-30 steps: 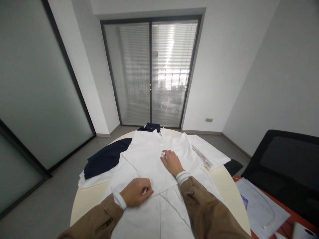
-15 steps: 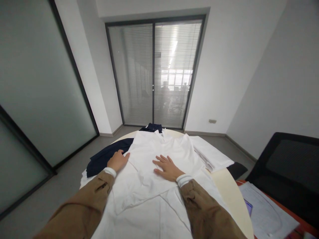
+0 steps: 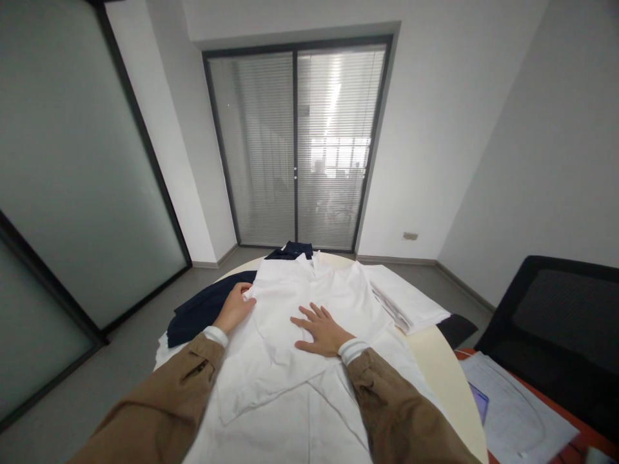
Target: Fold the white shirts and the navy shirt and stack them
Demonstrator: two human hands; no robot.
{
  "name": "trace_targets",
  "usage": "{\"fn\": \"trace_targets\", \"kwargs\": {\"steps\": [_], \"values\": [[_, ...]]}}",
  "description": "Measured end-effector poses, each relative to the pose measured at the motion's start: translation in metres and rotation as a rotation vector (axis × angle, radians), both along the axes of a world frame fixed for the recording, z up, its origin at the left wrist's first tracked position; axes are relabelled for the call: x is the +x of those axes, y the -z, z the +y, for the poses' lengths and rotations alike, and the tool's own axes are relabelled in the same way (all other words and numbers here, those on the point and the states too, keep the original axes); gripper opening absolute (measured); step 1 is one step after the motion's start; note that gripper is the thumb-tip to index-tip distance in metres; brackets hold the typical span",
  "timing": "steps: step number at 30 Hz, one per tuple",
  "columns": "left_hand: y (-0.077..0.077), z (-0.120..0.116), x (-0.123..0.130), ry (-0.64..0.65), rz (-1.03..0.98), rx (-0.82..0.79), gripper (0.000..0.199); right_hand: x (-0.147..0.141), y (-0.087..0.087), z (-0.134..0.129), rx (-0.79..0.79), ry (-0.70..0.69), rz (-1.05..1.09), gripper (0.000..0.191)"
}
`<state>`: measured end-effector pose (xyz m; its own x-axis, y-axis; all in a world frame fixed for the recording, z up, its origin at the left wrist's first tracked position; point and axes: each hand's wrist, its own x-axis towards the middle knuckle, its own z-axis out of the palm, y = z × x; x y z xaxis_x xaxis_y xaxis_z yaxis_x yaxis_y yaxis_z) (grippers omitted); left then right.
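Observation:
A white shirt (image 3: 285,322) lies spread over the round table, its collar at the far end and its lower part reaching toward me. At the shirt's left edge, my left hand (image 3: 236,307) pinches the cloth between thumb and fingers. My right hand (image 3: 323,330) rests flat on the middle of the shirt, fingers spread and holding nothing. Dark navy clothing (image 3: 206,306) lies just left of my left hand. To the right of the shirt is a folded white garment (image 3: 409,296).
The pale round table (image 3: 447,380) shows its rim on the right. Another navy garment (image 3: 296,250) sits at its far edge. A black mesh chair (image 3: 556,322) stands at right, near papers (image 3: 522,406) and a purple-screened phone (image 3: 478,401). Glass doors (image 3: 294,148) are beyond.
My left hand has moved slightly forward along the shirt's left edge, and its fingers have closed on the cloth. My right hand stays flat on the shirt, fingers a little more spread.

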<state>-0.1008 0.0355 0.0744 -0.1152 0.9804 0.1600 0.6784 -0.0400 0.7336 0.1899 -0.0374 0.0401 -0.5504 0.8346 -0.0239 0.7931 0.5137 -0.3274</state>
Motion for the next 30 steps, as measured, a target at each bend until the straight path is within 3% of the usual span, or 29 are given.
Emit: {"fn": "trace_targets", "kwargs": {"steps": [5,8,11,16,21,26,30], "values": [[0.000,-0.008,-0.002,0.056,-0.110,-0.113,0.049,-0.005,-0.013,-0.005,-0.060,-0.046,-0.003,0.088],[0.008,-0.008,-0.010,0.066,-0.099,-0.070,0.055,-0.017,-0.028,-0.005,-0.117,0.010,-0.029,0.089],[0.019,-0.005,-0.015,0.063,-0.089,-0.014,0.060,-0.037,-0.034,-0.007,-0.060,0.054,0.003,0.089],[0.029,-0.002,-0.016,-0.059,-0.129,-0.028,0.063,-0.060,-0.015,-0.015,0.007,-0.051,-0.010,0.088],[0.016,-0.010,-0.005,-0.027,-0.171,0.007,0.051,-0.067,-0.003,-0.011,0.026,-0.010,0.014,0.080],[-0.005,-0.041,0.026,0.137,0.098,0.201,0.047,-0.075,-0.011,0.019,-0.053,0.204,0.391,0.060],[-0.004,-0.069,0.056,0.338,0.229,0.304,0.052,-0.075,-0.022,0.046,-0.118,0.348,0.705,0.054]]}}
